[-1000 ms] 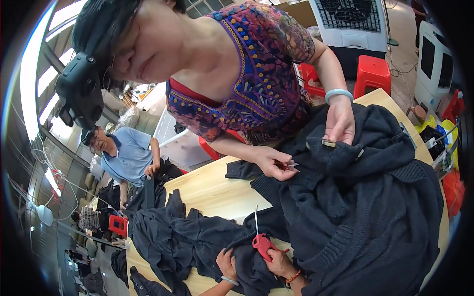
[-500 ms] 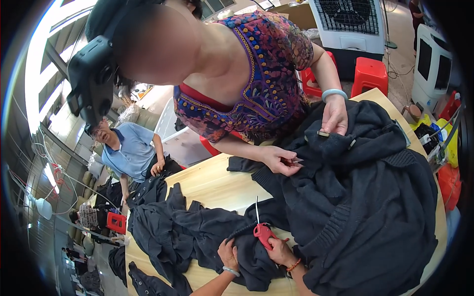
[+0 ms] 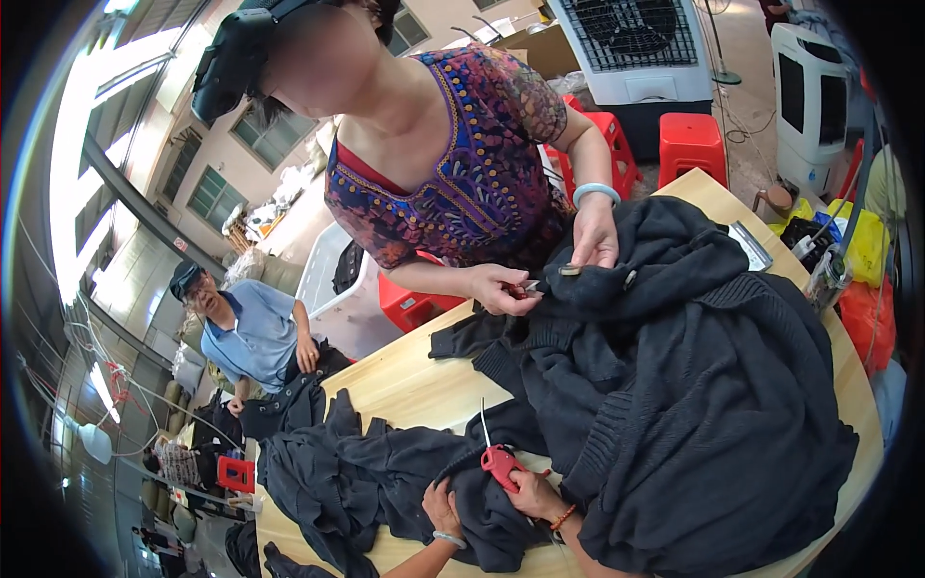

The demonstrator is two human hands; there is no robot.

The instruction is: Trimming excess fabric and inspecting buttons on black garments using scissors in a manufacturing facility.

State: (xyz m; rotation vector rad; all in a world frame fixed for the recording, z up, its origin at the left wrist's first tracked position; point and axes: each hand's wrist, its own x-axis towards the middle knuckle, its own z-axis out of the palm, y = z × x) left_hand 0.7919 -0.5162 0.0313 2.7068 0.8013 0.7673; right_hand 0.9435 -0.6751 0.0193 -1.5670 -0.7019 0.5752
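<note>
My right hand (image 3: 537,497) is wrapped round the handle of a red glue gun (image 3: 501,466). A white glue stick (image 3: 485,421) juts up from its back, and its nozzle end is hidden. Beside it, my left hand (image 3: 442,511) is closed on the edge of a dark knit garment (image 3: 487,501) lying on the table. A large heap of dark knitwear (image 3: 713,414) sits to the right of my right forearm.
Across the wooden table (image 3: 409,378), a person holds small thread snips (image 3: 529,286) near a dark garment. More dark garments (image 3: 332,472) lie to the left. A seated person (image 3: 251,332), red stools (image 3: 690,146) and an air cooler (image 3: 631,48) stand beyond.
The whole view has shifted, showing more of the far wall. My hands stay on the glue gun and garment in nearly the same pose. The person opposite still works with the snips.
</note>
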